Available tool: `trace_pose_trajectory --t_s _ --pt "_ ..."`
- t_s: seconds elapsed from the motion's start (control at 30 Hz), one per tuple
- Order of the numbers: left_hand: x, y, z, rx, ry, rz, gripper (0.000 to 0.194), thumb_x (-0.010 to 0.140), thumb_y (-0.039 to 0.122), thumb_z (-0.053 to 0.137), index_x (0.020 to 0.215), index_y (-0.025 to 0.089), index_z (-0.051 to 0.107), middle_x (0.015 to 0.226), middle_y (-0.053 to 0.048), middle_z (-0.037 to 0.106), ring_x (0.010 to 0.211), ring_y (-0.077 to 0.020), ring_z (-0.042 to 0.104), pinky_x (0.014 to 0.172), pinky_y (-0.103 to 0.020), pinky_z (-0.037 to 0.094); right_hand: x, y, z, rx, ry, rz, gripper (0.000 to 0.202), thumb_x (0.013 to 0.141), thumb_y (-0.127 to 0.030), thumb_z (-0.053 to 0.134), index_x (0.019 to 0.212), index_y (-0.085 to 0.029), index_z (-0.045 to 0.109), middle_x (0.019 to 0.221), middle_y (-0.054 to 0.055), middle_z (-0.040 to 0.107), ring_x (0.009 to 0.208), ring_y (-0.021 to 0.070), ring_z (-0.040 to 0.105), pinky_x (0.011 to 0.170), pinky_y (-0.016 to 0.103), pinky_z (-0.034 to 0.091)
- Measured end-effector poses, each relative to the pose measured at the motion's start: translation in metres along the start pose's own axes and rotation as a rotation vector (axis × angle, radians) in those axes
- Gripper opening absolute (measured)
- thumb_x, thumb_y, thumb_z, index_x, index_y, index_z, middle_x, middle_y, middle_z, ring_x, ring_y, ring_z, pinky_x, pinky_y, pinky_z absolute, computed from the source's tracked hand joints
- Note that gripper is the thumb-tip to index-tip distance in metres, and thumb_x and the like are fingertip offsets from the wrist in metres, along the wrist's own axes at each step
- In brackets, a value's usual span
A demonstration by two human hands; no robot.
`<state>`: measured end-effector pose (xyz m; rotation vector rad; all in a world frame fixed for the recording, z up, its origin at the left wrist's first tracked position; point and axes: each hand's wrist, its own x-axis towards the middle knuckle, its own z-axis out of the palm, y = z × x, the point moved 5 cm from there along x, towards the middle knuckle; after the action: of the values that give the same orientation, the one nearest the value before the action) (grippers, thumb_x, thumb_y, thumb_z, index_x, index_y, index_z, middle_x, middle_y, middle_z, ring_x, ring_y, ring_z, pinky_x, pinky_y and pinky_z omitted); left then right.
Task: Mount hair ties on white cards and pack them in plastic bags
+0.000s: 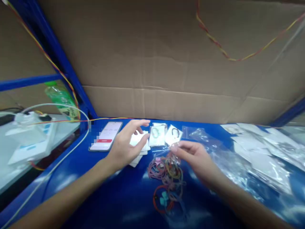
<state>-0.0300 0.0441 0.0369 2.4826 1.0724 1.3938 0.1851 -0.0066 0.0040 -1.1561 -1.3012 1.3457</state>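
My left hand [128, 143] hovers beside a small stack of white cards [137, 159], with thumb and fingers apart and nothing between them. My right hand [190, 154] is closed in a pinch; a clear, shiny bit shows at the fingertips, but what they hold is not plain. Just below lies a loose pile of hair ties [158, 170] in pink, yellow and grey. An orange-red hair tie [154, 200] with a turquoise piece [164, 197] lies nearer me. Beyond the hands are a card with a pale green band [156, 135] and one with a dark band [174, 133].
A phone [106, 136] with a lit screen lies left. Clear plastic bags [221, 156] and bagged white cards [264, 159] spread over the blue table [107, 197] at right. A power strip [35, 140], white cable [64, 157] and green bottle [60, 98] are at far left. Cardboard [166, 63] stands behind.
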Motion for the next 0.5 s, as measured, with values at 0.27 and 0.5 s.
trace_pose_trajectory --t_s 0.27,0.5 --pt "-0.007 -0.045 0.018 0.536 -0.376 -0.234 0.055 0.09 0.064 0.055 0.113 0.015 0.068 0.108 -0.017 0.07 0.104 -0.0365 0.065 0.089 -0.048 0.05 0.006 0.006 -0.009 0.116 0.095 -0.011 0.027 0.078 -0.043 0.083 0.091 -0.021 0.076 0.076 0.003 0.075 0.066 0.0165 0.064 0.068 0.031 0.049" --pt "-0.017 -0.044 0.024 0.506 -0.44 -0.27 0.056 0.085 0.055 0.06 0.121 0.013 0.069 0.119 -0.02 0.073 0.11 -0.0413 0.065 0.096 -0.05 0.05 0.008 0.012 -0.009 0.178 0.095 -0.001 0.027 0.078 -0.04 0.082 0.093 -0.019 0.072 0.073 0.003 0.075 0.062 0.0144 0.062 0.064 0.029 0.046"
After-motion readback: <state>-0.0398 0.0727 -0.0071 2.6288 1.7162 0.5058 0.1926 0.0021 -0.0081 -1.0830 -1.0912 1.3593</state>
